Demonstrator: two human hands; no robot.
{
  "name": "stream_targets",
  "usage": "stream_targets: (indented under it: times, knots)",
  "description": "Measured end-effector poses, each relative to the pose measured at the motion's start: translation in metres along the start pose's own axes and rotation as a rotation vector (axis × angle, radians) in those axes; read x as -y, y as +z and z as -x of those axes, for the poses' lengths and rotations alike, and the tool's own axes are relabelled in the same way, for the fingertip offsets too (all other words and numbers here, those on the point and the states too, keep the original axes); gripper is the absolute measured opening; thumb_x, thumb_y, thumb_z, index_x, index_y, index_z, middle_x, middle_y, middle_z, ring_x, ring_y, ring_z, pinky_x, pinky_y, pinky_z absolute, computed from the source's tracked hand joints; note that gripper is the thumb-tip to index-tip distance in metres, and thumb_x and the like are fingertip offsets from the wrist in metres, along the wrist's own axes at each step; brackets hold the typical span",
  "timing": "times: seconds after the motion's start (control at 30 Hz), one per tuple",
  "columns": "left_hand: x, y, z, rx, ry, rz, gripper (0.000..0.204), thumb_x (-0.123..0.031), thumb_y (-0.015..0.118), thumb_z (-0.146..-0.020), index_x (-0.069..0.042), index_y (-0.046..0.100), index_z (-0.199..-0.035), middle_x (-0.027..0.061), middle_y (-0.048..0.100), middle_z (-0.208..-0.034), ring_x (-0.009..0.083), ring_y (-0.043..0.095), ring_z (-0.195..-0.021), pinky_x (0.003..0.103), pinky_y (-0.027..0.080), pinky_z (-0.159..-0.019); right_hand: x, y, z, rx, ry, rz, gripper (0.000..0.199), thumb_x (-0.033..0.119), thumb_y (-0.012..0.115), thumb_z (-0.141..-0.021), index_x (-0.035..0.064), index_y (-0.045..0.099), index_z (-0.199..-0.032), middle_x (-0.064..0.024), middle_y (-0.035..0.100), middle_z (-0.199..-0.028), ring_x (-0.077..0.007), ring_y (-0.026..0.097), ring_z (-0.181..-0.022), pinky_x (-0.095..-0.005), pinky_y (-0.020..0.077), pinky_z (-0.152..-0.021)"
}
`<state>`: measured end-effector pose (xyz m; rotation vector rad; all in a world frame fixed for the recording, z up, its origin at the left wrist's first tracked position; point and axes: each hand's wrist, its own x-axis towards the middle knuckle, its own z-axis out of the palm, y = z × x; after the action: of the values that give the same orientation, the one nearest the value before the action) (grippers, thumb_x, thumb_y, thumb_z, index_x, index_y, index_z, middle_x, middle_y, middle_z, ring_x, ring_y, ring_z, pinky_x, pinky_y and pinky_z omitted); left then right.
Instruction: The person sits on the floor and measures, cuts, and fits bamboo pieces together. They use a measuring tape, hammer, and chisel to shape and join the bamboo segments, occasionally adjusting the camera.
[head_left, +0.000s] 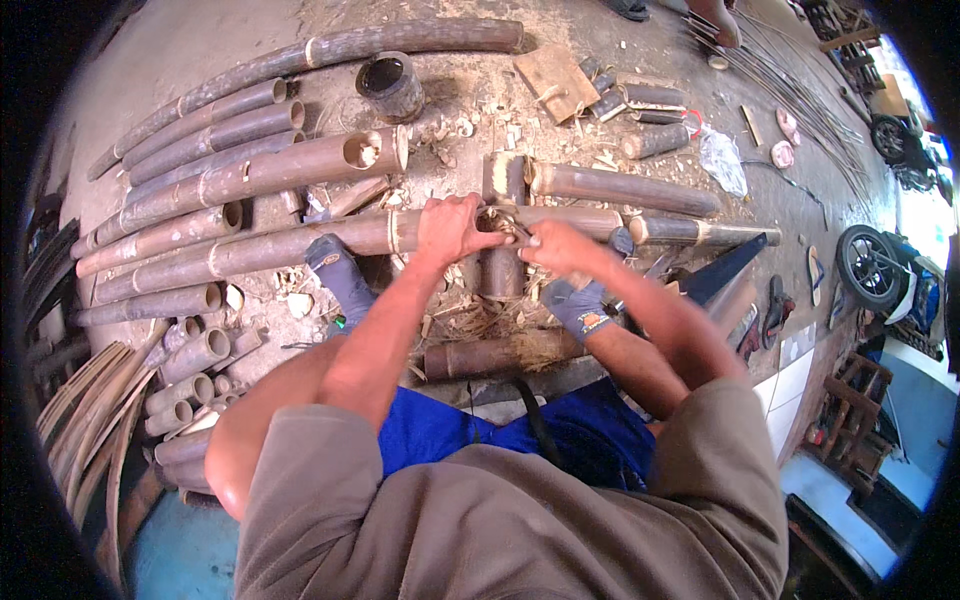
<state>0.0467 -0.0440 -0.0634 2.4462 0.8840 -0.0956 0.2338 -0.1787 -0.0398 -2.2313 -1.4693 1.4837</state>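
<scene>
A long brown bamboo pole (290,250) lies crosswise in front of me, over a short bamboo piece (502,275). My left hand (452,232) is closed on the pole, its thumb reaching to the rim of a cut hole (497,222). At the hole's right side my right hand (558,248) is closed in a fist. Something small and dark shows at its fingertips over the opening, but its kind cannot be made out. Pale fibres show in the hole. My feet in grey socks, left (340,275) and right (578,305), are against the pole on either side.
Other bamboo poles (230,180) lie at the left, one with an oval hole. Beyond are a dark can (390,88) and a wooden block (556,84). A saw-like dark blade (725,268) lies right, before a motorcycle wheel (868,266). Split strips (90,415) stand near left; shavings litter the floor.
</scene>
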Motion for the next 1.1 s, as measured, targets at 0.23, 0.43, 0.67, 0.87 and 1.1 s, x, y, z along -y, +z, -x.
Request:
stream_targets:
  times: [0.23, 0.43, 0.67, 0.87, 1.1]
  knots:
    - [0.032, -0.018, -0.001, 0.220, 0.088, -0.146, 0.094, -0.072, 0.084, -0.059, -0.005, 0.064, -0.122, 0.0197, 0.074, -0.103, 0.0369, 0.072, -0.101, 0.047, 0.057, -0.087, 0.027, 0.109, 0.019, -0.124, 0.111, -0.627, 0.041, 0.035, 0.070, -0.089, -0.0034, 0.065, -0.101, -0.0152, 0.067, -0.072, -0.0247, 0.068, -0.062, -0.0429, 0.0563, -0.064]
    - [0.036, -0.009, 0.006, 0.119, 0.088, -0.106, 0.082, -0.055, 0.086, -0.060, -0.011, 0.066, -0.127, 0.0173, 0.074, -0.106, 0.0369, 0.071, -0.100, 0.047, 0.056, -0.088, 0.103, 0.125, 0.011, -0.311, 0.217, -1.412, 0.028, 0.030, 0.069, -0.097, 0.0058, 0.055, -0.092, -0.0041, 0.056, -0.067, -0.0165, 0.054, -0.051, -0.0365, 0.0486, -0.045]
    - [0.044, 0.007, 0.003, 0.051, 0.070, -0.295, 0.030, -0.029, 0.068, -0.084, -0.010, 0.069, -0.107, 0.0128, 0.074, -0.095, 0.0305, 0.074, -0.090, 0.044, 0.057, -0.079, 0.145, 0.078, -0.078, -0.391, 0.279, -2.372, 0.023, 0.028, 0.063, -0.098, 0.0094, 0.054, -0.090, -0.0073, 0.058, -0.070, -0.0216, 0.059, -0.060, -0.0379, 0.0534, -0.055]
    - [0.038, -0.010, 0.011, 0.045, 0.107, -0.164, 0.065, -0.059, 0.076, -0.075, -0.012, 0.068, -0.119, 0.0150, 0.074, -0.106, 0.0338, 0.072, -0.100, 0.047, 0.057, -0.083, 0.101, 0.120, -0.026, -0.306, 0.194, -2.147, 0.030, 0.037, 0.067, -0.097, 0.0091, 0.055, -0.092, -0.0074, 0.059, -0.070, -0.0223, 0.060, -0.059, -0.0382, 0.0540, -0.055]
    - [0.037, -0.014, 0.014, 0.070, 0.118, -0.097, 0.089, -0.076, 0.080, -0.059, -0.013, 0.070, -0.121, 0.0177, 0.075, -0.100, 0.0374, 0.073, -0.094, 0.049, 0.057, -0.082, 0.071, 0.081, 0.055, -0.369, 0.126, -1.398, 0.039, 0.035, 0.078, -0.092, 0.0096, 0.056, -0.112, -0.0034, 0.060, -0.072, -0.0163, 0.060, -0.054, -0.0331, 0.0532, -0.046]
